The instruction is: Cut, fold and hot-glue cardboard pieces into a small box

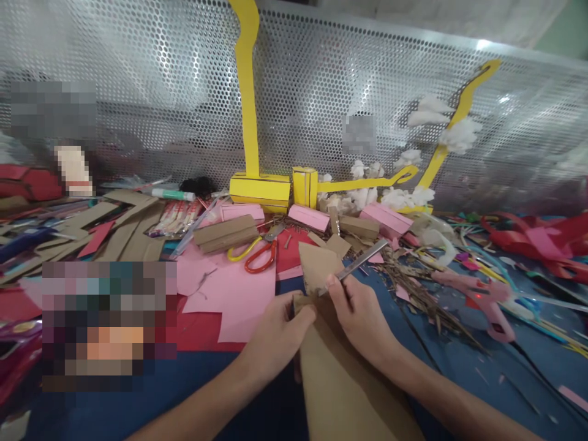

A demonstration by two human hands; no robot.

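Observation:
A long sheet of brown cardboard [349, 380] runs from the bottom edge up between my hands, with a bent flap [316, 263] at its far end. My left hand [280, 324] pinches the cardboard's left edge near the bend, thumb on top. In my right hand [358, 312] is a slim silver craft knife [362, 260], its back end pointing up and right. The knife's lower end meets the cardboard close to my left thumb; the tip itself is hard to make out.
Red-and-yellow scissors [261, 254] lie on pink paper [243, 300]. A pink glue gun [487, 300] with a cord rests at right, beside dry twigs [422, 294]. Yellow paper shapes [260, 188] stand before a perforated metal panel [184, 79]. Cardboard strips [133, 223] are heaped at left.

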